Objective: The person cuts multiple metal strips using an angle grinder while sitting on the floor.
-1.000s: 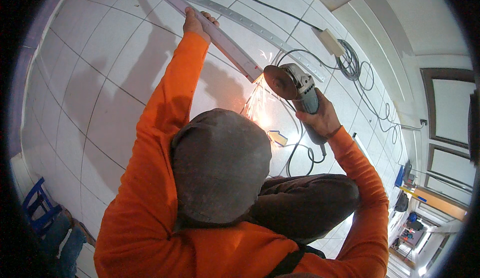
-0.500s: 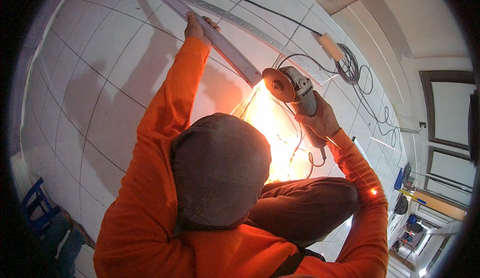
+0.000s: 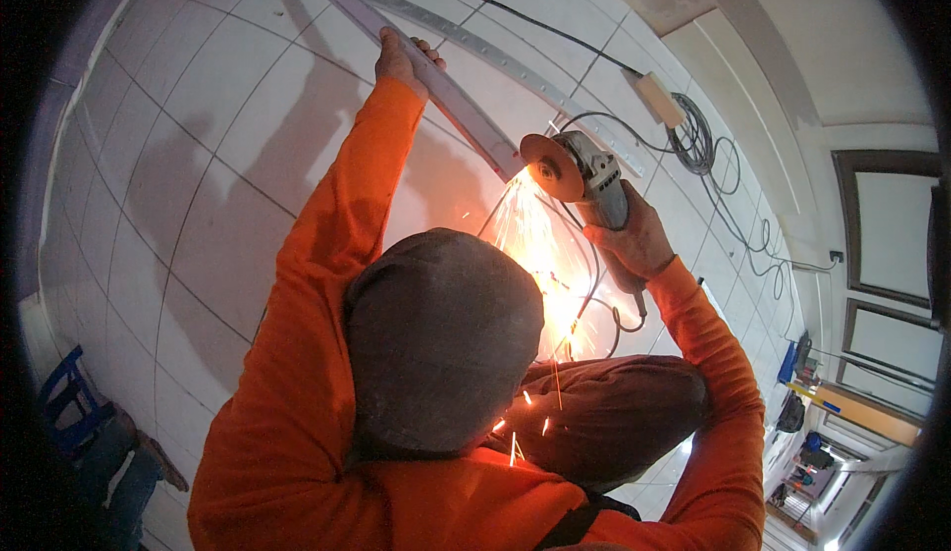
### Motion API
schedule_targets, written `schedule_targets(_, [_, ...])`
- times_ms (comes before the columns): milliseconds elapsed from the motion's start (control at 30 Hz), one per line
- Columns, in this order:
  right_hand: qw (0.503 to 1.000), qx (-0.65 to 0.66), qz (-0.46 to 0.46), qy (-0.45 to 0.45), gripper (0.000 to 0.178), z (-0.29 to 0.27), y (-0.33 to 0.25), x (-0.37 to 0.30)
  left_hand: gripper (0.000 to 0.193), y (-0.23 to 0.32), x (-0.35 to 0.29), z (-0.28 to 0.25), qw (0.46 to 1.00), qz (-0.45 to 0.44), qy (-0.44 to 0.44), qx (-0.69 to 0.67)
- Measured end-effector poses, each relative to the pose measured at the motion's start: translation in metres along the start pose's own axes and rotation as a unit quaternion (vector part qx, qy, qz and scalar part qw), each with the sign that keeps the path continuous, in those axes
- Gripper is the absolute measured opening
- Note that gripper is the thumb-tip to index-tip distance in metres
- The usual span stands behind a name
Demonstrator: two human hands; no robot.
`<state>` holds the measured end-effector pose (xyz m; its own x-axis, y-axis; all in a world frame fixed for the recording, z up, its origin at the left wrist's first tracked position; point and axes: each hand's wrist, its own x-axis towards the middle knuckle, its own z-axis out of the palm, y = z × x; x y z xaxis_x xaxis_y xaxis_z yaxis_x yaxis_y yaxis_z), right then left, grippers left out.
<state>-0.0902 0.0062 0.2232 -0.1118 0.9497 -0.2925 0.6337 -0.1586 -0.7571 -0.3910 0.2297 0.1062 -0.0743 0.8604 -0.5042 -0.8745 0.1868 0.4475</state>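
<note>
1. Sparks point(image 3: 535, 234) pour down from the place where a grinder's brown disc point(image 3: 550, 167) meets the near end of a long metal bar point(image 3: 464, 115); from where I stand, glare hides the exact line of contact.
2. That bar slants above the white tiled floor point(image 3: 114, 254), running from the far upper left down to the disc, near the middle of the scene.
3. The left hand point(image 3: 403, 59) has its fingers wrapped around the bar partway along, thumb on one side and fingertips over the other edge.
4. The right hand point(image 3: 634, 239) grips the angle grinder point(image 3: 606, 199), its fingers closed about the dark body, with the disc tilted toward the bar.
5. Bright streaks fall toward the bent leg point(image 3: 614, 417) in dark trousers, and a few glow right in front of it.
6. A dark cap point(image 3: 446, 343) covers the person's head, and both arms wear orange sleeves point(image 3: 342, 179).
7. Beyond the bar, a pale strip with holes point(image 3: 505, 67) lies on the floor, roughly alongside it.
8. Just past its near end are a beige box point(image 3: 660, 100) and a coil of dark cable point(image 3: 696, 145), close together.
9. Off at the lower left I see a blue slatted object point(image 3: 71, 402).
</note>
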Motion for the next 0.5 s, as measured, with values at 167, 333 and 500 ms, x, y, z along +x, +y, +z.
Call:
schedule_targets(167, [0.997, 0.079, 0.013, -0.004, 0.064, 0.005, 0.013, 0.003, 0.049, -0.001, 0.005, -0.003, 1.0, -0.003, -0.016, -0.007])
schedule_targets(333, [0.998, -0.065, 0.006, 0.018, 0.062, 0.005, -0.003, 0.005, 0.042, -0.002, 0.014, -0.011, 1.0, -0.016, -0.01, -0.018])
schedule_targets(500, [0.999, 0.051, -0.008, 0.003, 0.062, 0.006, 0.011, 0.006, 0.047, -0.003, 0.008, -0.001, 1.0, -0.011, 0.014, -0.006])
